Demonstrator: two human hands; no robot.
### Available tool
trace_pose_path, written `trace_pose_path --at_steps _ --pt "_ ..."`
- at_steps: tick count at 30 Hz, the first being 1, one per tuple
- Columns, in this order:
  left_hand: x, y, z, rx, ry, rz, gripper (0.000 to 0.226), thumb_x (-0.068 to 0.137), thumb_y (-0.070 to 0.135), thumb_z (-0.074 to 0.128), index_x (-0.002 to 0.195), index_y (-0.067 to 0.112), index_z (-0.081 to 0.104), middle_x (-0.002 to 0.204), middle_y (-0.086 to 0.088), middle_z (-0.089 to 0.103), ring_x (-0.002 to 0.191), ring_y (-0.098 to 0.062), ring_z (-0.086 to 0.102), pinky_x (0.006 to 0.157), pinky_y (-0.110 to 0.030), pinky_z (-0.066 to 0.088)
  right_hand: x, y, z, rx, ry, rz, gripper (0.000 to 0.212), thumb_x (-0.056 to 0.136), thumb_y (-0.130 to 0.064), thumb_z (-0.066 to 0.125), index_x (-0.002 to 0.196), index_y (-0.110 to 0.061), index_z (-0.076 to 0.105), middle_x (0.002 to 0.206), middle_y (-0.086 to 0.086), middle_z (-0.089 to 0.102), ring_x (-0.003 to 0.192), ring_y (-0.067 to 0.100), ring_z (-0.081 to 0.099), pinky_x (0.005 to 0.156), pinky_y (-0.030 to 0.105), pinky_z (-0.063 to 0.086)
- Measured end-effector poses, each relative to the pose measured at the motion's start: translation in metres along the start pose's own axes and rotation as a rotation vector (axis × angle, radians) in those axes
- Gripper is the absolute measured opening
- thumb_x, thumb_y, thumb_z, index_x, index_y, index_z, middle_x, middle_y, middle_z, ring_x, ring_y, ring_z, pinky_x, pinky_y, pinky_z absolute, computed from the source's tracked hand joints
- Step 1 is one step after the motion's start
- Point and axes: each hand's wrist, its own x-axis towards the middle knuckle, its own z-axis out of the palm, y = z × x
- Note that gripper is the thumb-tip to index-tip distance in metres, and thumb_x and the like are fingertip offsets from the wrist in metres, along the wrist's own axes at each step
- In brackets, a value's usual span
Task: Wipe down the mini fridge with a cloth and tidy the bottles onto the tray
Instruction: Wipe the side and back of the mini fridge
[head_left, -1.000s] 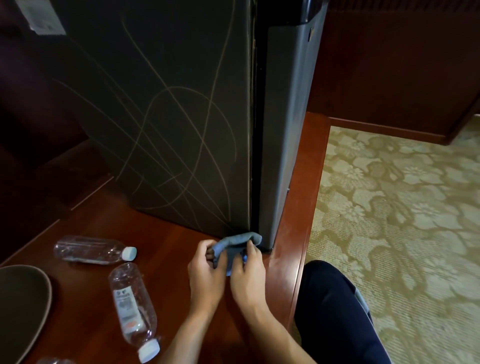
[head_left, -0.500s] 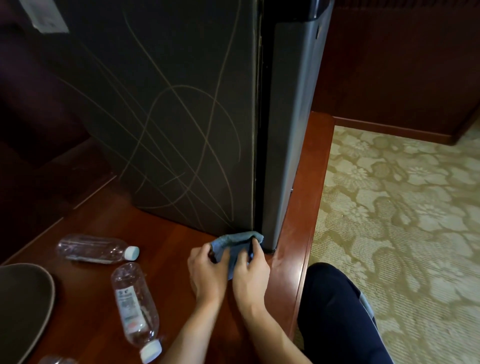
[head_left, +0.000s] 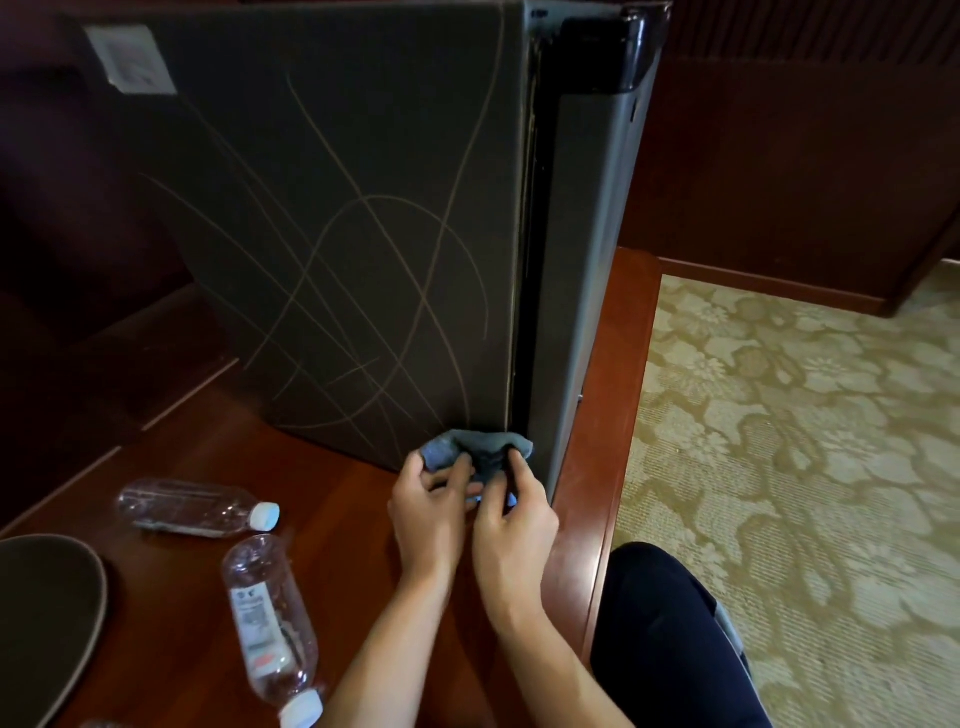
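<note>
Both hands are down at the foot of the one mini fridge (head_left: 363, 234), sharing a single blue-grey cloth (head_left: 480, 449). The left hand (head_left: 428, 512) pinches its left end with curled fingers; the right hand (head_left: 517, 525) grips the right end, the cloth bunched against the fridge's bottom corner by the door edge. Two clear bottles lie on their sides on the red-brown wooden top (head_left: 182, 467), white caps on: the far bottle (head_left: 192, 506) near the fridge, the near bottle (head_left: 270, 629) closer to the person. One dark tray (head_left: 47, 618) shows at the left edge, holding neither bottle. One dark-trousered knee (head_left: 670, 634) sits over the patterned carpet (head_left: 805, 441).
</note>
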Motion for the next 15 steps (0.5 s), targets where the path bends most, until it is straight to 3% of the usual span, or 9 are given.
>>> trace_pose_path --at_steps 5,8,12,15 --pt "-0.003 -0.01 0.0 0.098 -0.013 -0.053 0.008 0.088 0.012 0.071 0.093 0.01 0.065 0.066 0.008 0.07 0.055 0.005 0.066 0.046 -0.007 0.044 -0.002 0.011 -0.001 -0.089 -0.022 -0.031 0.036 0.092 -0.004 0.057 0.128 -0.006 0.061 0.125 0.011 0.063 0.115 0.022 0.06 0.092 0.007 0.033" --pt "-0.008 -0.017 0.0 0.156 -0.004 -0.089 0.009 0.087 0.016 0.072 0.095 0.014 0.067 0.079 -0.002 0.074 0.059 0.005 0.066 0.052 -0.007 0.046 -0.001 0.008 -0.003 -0.045 -0.028 -0.011 0.036 0.092 -0.005 0.058 0.128 -0.006 0.061 0.121 0.008 0.065 0.111 0.019 0.062 0.095 0.021 0.044" --pt "-0.011 -0.005 -0.001 0.043 -0.011 -0.095 0.013 0.087 0.021 0.072 0.099 0.016 0.068 0.084 0.0 0.076 0.077 -0.013 0.073 0.074 -0.035 0.06 0.002 -0.018 -0.003 0.058 0.015 0.004 0.033 0.094 -0.016 0.057 0.126 -0.012 0.062 0.112 -0.002 0.067 0.106 0.012 0.063 0.09 0.021 0.047" --pt "-0.006 0.022 -0.001 -0.022 0.024 0.024 0.008 0.088 0.018 0.07 0.095 0.017 0.068 0.074 0.007 0.075 0.067 -0.005 0.072 0.059 -0.018 0.055 0.007 -0.042 -0.008 0.073 0.048 -0.046 0.035 0.094 -0.019 0.058 0.128 -0.011 0.062 0.116 0.002 0.068 0.109 0.015 0.063 0.092 0.022 0.046"
